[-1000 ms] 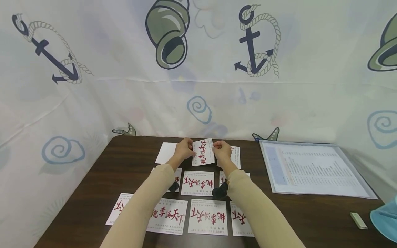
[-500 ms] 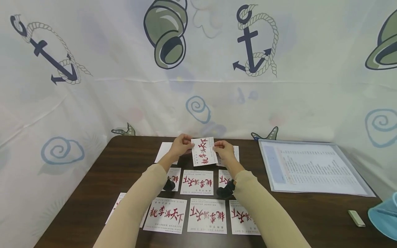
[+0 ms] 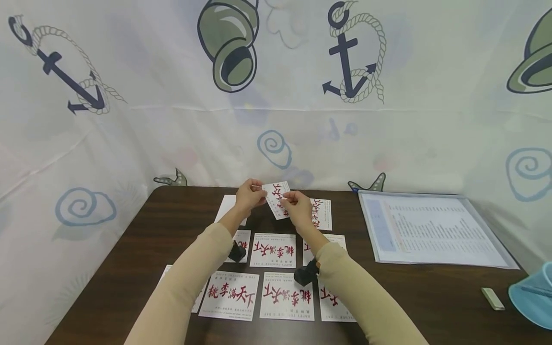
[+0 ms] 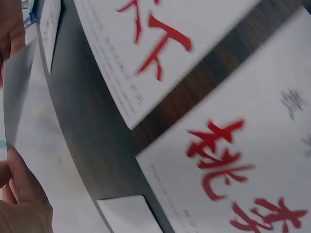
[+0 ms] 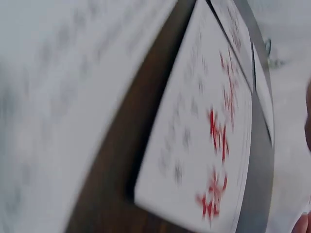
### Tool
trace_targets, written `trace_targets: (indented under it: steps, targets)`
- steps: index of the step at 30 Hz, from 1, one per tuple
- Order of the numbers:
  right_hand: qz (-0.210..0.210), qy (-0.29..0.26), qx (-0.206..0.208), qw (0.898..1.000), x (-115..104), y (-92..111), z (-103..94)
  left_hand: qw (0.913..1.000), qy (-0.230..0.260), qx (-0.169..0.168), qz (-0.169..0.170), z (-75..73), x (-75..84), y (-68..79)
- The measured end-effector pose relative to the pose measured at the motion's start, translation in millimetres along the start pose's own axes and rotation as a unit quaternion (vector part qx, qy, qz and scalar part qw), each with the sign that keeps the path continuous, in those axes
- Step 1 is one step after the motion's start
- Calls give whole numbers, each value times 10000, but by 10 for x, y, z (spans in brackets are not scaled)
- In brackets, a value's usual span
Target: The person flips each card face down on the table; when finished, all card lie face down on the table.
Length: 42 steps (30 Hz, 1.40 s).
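Near the far edge of the table, my left hand pinches the left edge of a white card with red lettering. My right hand pinches the same card at its right side, with fingers over part of its face. The card is raised and tilted. In the left wrist view, the left hand grips its lower edge, and the card's side there looks grey. Only bits of the right hand show at the edge of the right wrist view.
Rows of similar lettered cards lie on the dark table, some partly under the forearms. A plain white card lies back left, a lettered one back right. Farther right are a printed sheet, an eraser-like block and a blue container.
The card has shifted slightly left and turned askew from nearly upright. My right hand has moved left onto its face, uncovering more of the back-right card.
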State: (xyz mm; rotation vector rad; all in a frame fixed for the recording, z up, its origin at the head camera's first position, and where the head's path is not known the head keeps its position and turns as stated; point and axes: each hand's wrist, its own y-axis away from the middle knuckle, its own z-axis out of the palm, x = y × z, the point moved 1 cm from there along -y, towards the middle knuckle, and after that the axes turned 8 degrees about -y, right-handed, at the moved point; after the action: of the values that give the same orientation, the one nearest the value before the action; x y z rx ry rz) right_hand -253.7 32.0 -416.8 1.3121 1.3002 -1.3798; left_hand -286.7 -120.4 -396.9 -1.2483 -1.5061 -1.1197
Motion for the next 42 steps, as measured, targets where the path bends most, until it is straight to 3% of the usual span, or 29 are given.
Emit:
trace_targets:
  steps: [6,11,15,19,24,30,35,42]
  targets:
    - [-662,548,-335,9957,-47,81,137,9989,-25,355,289,67,90,15]
    - [-1456,1072,-397,9827,-43,109,145,9964,126,520,664,92,116,21]
    - [-2066,1311,-136,9695,-59,95,110,9948,196,376,929,122,155,34]
    - [-2325,1171,251,9652,-82,50,67,9936,58,233,1107,153,223,56]
    - [-2071,746,691,9730,-97,-17,20,9910,-225,445,1243,138,190,44]
    - [-1093,-46,1131,9875,-103,-74,-14,9862,-936,877,1044,69,68,43]
    - [-474,-736,1271,9880,-75,-99,-11,9912,-824,761,705,30,-2,55]
    - [-4,-989,1217,9876,-9,-93,-2,9924,-1008,610,354,19,-31,88]
